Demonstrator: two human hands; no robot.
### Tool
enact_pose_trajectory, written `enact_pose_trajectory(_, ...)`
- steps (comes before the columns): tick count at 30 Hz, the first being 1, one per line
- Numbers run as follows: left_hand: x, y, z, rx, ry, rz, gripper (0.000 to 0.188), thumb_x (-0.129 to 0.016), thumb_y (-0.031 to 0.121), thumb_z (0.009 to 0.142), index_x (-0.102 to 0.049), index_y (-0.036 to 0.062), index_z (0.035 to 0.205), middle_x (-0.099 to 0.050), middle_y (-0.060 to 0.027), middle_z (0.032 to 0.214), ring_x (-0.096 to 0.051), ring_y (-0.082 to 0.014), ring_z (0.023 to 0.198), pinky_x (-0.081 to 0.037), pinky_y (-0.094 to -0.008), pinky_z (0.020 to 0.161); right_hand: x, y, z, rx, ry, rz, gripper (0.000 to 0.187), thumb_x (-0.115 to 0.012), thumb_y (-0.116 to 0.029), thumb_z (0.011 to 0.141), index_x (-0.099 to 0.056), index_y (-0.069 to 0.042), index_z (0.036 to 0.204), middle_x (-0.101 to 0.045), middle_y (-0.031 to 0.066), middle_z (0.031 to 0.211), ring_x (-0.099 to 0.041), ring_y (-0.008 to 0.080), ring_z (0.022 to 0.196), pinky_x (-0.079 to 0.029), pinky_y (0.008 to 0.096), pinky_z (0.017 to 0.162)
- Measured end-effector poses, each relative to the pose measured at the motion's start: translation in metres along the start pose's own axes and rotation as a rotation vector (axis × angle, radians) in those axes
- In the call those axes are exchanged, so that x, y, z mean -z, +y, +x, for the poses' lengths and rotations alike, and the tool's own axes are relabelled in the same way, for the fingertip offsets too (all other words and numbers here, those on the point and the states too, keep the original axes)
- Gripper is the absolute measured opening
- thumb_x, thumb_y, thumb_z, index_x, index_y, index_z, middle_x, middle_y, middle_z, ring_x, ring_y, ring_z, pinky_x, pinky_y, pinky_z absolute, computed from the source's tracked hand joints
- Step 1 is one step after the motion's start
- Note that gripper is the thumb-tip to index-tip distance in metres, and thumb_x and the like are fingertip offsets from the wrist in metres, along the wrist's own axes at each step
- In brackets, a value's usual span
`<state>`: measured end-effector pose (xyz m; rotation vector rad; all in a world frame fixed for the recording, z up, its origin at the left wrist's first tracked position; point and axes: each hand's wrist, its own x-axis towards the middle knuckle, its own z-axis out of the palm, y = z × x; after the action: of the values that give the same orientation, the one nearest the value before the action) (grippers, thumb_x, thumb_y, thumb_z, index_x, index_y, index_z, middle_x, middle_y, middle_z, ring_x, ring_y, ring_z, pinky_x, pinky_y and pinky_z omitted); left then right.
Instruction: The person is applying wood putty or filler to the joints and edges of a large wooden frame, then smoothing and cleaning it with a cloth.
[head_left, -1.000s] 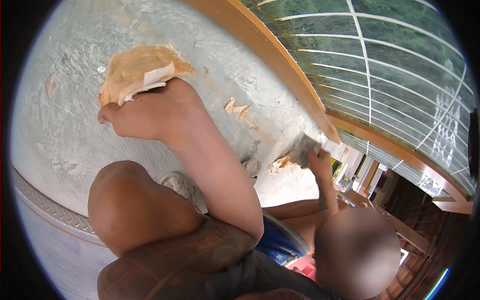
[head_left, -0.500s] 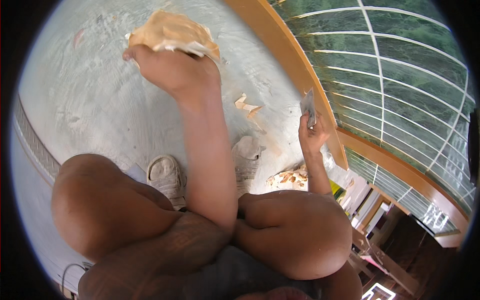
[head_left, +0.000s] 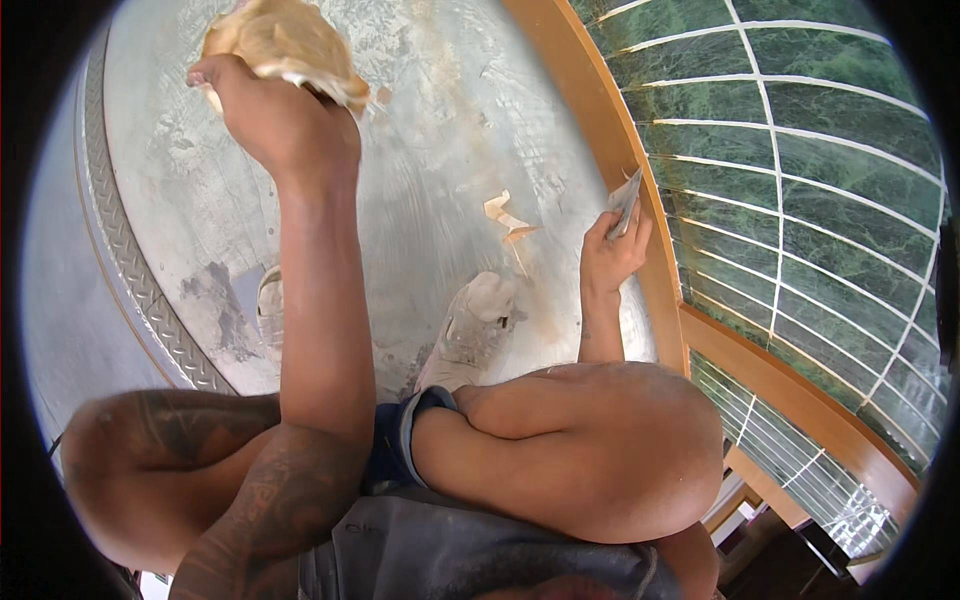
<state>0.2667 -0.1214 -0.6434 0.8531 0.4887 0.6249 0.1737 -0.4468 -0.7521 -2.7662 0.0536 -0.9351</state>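
Observation:
My left hand [head_left: 285, 120] grips a tan, crumpled, paper-like piece [head_left: 285, 40] with white along its lower edge, held over the grey, smeared floor. The thumb lies on the left side of the piece, while the other fingers are mostly hidden behind it. My right hand [head_left: 617, 245] is closed on a thin grey scraper blade [head_left: 625, 203], its tip pointing up beside the orange-brown trim [head_left: 610, 100]. Whether the blade touches the trim, I cannot tell.
A wall of green tiles with white joints [head_left: 840, 150] rises at the right. Torn tan scraps [head_left: 510, 217] lie on the floor between my hands. A ridged metal strip [head_left: 125, 260] curves along the left. My dusty right shoe [head_left: 475, 325] stands near my bent knees.
The view has shifted, and my left hand with the tan piece appears farther left and up. My right hand and blade are closer to the trim. The scrap-covered bag beside my right arm is out of sight.

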Motion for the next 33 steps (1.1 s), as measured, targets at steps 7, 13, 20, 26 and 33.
enact_pose_trajectory(7,-0.004,-0.009,-0.034,0.077,-0.118,-0.025,0.061,-0.019,0.049,0.113,-0.041,0.0027,0.146,-0.053,-0.0133,0.142,-0.054,-0.0304,0.132,-0.048,-0.0466,0.113,0.003,-0.002,0.019,0.055,0.014,0.016,0.036,-0.062,0.003,0.087,-0.067,0.005,0.123,-0.066,0.0208,0.099,-0.068,0.0404,0.086,-0.057,0.0436,0.073)
enact_pose_trajectory(13,0.006,-0.009,-0.029,0.083,-0.102,0.008,0.059,-0.022,0.049,0.113,-0.039,0.0033,0.147,-0.052,-0.0120,0.141,-0.054,-0.0283,0.131,-0.047,-0.0455,0.112,-0.013,-0.012,0.014,0.156,0.021,0.031,0.045,-0.064,0.006,0.083,-0.065,0.002,0.128,-0.064,0.0172,0.103,-0.068,0.0357,0.073,-0.056,0.0400,0.058)
enact_pose_trajectory(20,-0.008,-0.022,-0.028,0.166,-0.065,-0.144,0.072,-0.021,0.061,0.110,-0.042,0.0024,0.145,-0.053,-0.0073,0.139,-0.053,-0.0211,0.124,-0.042,-0.0354,0.110,-0.007,0.014,0.007,0.162,0.066,-0.029,0.047,-0.065,0.005,0.083,-0.064,0.002,0.130,-0.064,0.0163,0.105,-0.069,0.0345,0.079,-0.057,0.0411,0.063)
enact_pose_trajectory(26,0.004,-0.025,-0.011,0.207,-0.048,-0.094,0.075,-0.018,0.065,0.108,-0.040,0.0046,0.147,-0.050,-0.0093,0.139,-0.052,-0.0219,0.124,-0.045,-0.0383,0.106,-0.079,-0.040,0.092,0.220,-0.007,0.068,0.044,-0.069,-0.008,0.083,-0.066,-0.002,0.127,-0.066,0.0149,0.111,-0.071,0.0349,0.087,-0.061,0.0432,0.069)
enact_pose_trajectory(33,0.021,-0.019,0.009,0.176,-0.010,-0.106,0.060,-0.021,0.053,0.112,-0.041,0.0054,0.143,-0.053,-0.0120,0.135,-0.057,-0.0272,0.123,-0.051,-0.0445,0.104,-0.132,-0.091,0.099,0.203,-0.091,0.080,0.047,-0.070,-0.010,0.082,-0.066,-0.005,0.128,-0.063,0.0129,0.104,-0.069,0.0348,0.076,-0.059,0.0462,0.063)
